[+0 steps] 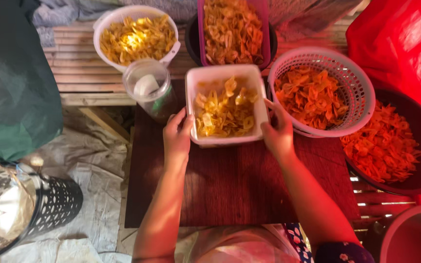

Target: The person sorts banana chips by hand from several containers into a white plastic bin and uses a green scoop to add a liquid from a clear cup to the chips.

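Seen from above, two bare hands grip a white rectangular tub [226,104] of pale yellow chips, which sits at the far edge of a dark brown table [239,185]. The left hand [177,134] clamps the tub's left wall and the right hand [278,130] its right wall, probably to steady it. Touching the tub on the right is a white slotted basket [354,80] of orange chips; a dark bowl [417,146] of more orange chips lies beyond, at the table's right edge. A clear lidded jar [147,85] (no label visible) stands at the far left corner, just beside the tub.
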